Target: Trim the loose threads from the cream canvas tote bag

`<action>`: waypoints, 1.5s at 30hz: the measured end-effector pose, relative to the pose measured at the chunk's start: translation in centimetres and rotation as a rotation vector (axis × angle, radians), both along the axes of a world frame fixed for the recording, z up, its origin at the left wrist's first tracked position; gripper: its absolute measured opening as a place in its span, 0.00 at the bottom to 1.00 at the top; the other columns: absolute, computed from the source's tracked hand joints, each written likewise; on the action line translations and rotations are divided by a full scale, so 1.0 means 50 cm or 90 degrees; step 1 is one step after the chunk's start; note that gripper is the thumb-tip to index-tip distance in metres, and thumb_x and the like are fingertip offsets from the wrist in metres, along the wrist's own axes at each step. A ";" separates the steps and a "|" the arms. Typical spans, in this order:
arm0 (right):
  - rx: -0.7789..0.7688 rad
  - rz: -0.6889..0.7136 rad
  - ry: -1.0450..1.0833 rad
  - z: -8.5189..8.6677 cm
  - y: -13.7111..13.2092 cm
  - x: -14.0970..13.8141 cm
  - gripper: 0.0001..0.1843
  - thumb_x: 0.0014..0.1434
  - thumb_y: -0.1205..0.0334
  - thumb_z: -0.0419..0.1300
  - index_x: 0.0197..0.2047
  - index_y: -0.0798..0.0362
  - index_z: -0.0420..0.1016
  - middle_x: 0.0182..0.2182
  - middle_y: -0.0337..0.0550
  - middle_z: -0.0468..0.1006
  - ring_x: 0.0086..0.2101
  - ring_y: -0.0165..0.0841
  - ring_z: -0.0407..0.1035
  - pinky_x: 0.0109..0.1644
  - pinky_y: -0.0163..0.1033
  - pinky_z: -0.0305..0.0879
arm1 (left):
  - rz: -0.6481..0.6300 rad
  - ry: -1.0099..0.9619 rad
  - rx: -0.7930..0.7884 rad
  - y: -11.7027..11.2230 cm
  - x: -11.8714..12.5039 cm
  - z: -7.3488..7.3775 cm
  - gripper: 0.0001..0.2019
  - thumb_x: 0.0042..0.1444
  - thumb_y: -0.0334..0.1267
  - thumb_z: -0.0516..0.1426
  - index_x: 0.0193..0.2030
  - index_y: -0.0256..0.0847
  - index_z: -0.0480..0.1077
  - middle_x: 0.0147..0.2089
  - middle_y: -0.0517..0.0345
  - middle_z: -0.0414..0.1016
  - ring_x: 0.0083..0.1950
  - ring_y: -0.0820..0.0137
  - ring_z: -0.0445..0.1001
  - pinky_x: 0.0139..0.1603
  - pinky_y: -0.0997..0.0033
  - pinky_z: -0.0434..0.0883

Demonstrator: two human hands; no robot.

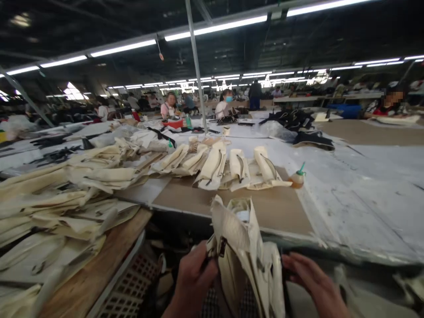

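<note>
In front of me at the bottom middle, an unfinished cream bag piece stands up with its edges folded and a dark zipper pull showing on its left part. My left hand is closed on its left edge, thumb and fingers pinching the material beside the pull. At the right edge of the piece is my right hand, fingers stretched out; whether the fingertips touch the material I cannot tell. Beyond it, similar cream zippered pieces lie in a row on a brown board on the table.
Cream pieces are heaped on a wooden board at left. Below it sits a white plastic basket. A glue bottle with a green nozzle stands by the row. Dark pieces lie farther back, with several people beyond.
</note>
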State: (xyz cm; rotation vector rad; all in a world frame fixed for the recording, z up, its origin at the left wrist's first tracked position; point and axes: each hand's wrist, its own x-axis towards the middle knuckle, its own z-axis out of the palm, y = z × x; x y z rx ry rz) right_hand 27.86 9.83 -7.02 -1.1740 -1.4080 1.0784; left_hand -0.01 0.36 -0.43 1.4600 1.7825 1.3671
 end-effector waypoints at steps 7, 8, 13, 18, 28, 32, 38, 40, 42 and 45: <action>0.121 0.148 -0.144 0.154 -0.025 -0.038 0.21 0.69 0.50 0.49 0.62 0.45 0.67 0.61 0.42 0.71 0.56 0.37 0.68 0.61 0.41 0.66 | -0.225 0.102 0.111 0.068 0.016 -0.044 0.09 0.55 0.27 0.51 0.34 0.38 0.72 0.34 0.56 0.75 0.38 0.69 0.74 0.45 0.74 0.73; 0.159 0.198 -0.159 0.177 -0.031 -0.054 0.21 0.70 0.53 0.47 0.64 0.44 0.64 0.62 0.42 0.70 0.59 0.37 0.65 0.63 0.41 0.64 | -0.240 0.104 0.114 0.071 0.017 -0.044 0.10 0.55 0.27 0.51 0.35 0.38 0.73 0.36 0.55 0.76 0.38 0.68 0.75 0.46 0.73 0.73; 0.446 0.359 -0.247 0.204 -0.079 -0.117 0.18 0.72 0.57 0.45 0.59 0.51 0.68 0.51 0.46 0.79 0.50 0.36 0.73 0.66 0.46 0.58 | -0.282 0.103 0.093 0.039 -0.004 -0.045 0.13 0.59 0.27 0.53 0.48 0.39 0.74 0.48 0.50 0.78 0.47 0.66 0.77 0.52 0.71 0.73; 0.623 0.291 -0.239 0.137 -0.133 -0.148 0.22 0.73 0.63 0.42 0.31 0.52 0.71 0.25 0.33 0.79 0.30 0.25 0.74 0.68 0.40 0.50 | -0.365 0.102 0.037 -0.010 -0.014 -0.059 0.19 0.63 0.30 0.55 0.61 0.42 0.68 0.58 0.47 0.74 0.58 0.63 0.73 0.58 0.68 0.72; 0.518 0.434 -0.280 0.173 -0.149 -0.116 0.23 0.73 0.65 0.39 0.31 0.51 0.68 0.22 0.34 0.75 0.24 0.25 0.71 0.53 0.33 0.70 | -0.471 0.143 -0.015 -0.024 -0.015 -0.058 0.25 0.65 0.29 0.54 0.68 0.47 0.60 0.65 0.50 0.68 0.64 0.63 0.69 0.65 0.68 0.67; 0.453 0.389 -0.325 0.218 -0.106 -0.060 0.06 0.69 0.65 0.53 0.40 0.52 0.70 0.28 0.38 0.78 0.28 0.28 0.72 0.39 0.33 0.72 | -0.462 0.197 0.024 -0.034 -0.012 -0.061 0.24 0.65 0.31 0.54 0.68 0.45 0.60 0.65 0.48 0.69 0.62 0.64 0.70 0.63 0.70 0.68; 0.394 0.308 -0.551 0.222 -0.021 -0.035 0.08 0.63 0.63 0.60 0.46 0.50 0.72 0.44 0.48 0.72 0.43 0.40 0.69 0.44 0.45 0.70 | -0.455 0.205 0.022 -0.033 -0.005 -0.051 0.24 0.66 0.32 0.53 0.68 0.45 0.58 0.64 0.49 0.69 0.62 0.65 0.71 0.63 0.71 0.68; 0.370 0.367 -0.560 0.221 0.002 -0.047 0.05 0.63 0.64 0.59 0.43 0.50 0.71 0.46 0.48 0.70 0.46 0.41 0.67 0.47 0.48 0.69 | -0.454 0.197 0.011 -0.031 -0.007 -0.049 0.24 0.67 0.33 0.53 0.68 0.44 0.59 0.64 0.48 0.69 0.62 0.64 0.71 0.62 0.70 0.68; 0.374 0.401 -0.566 0.223 0.022 -0.060 0.02 0.64 0.65 0.57 0.38 0.51 0.70 0.45 0.47 0.71 0.45 0.39 0.67 0.46 0.46 0.69 | -0.453 0.184 0.004 -0.030 -0.011 -0.050 0.24 0.67 0.33 0.53 0.68 0.43 0.59 0.65 0.47 0.69 0.63 0.64 0.70 0.63 0.69 0.68; 0.378 0.438 -0.555 0.226 0.046 -0.076 0.08 0.67 0.65 0.55 0.34 0.51 0.68 0.43 0.46 0.72 0.40 0.36 0.68 0.42 0.42 0.68 | -0.449 0.160 -0.003 -0.030 -0.018 -0.056 0.24 0.66 0.31 0.53 0.67 0.44 0.60 0.65 0.48 0.68 0.64 0.64 0.69 0.64 0.68 0.67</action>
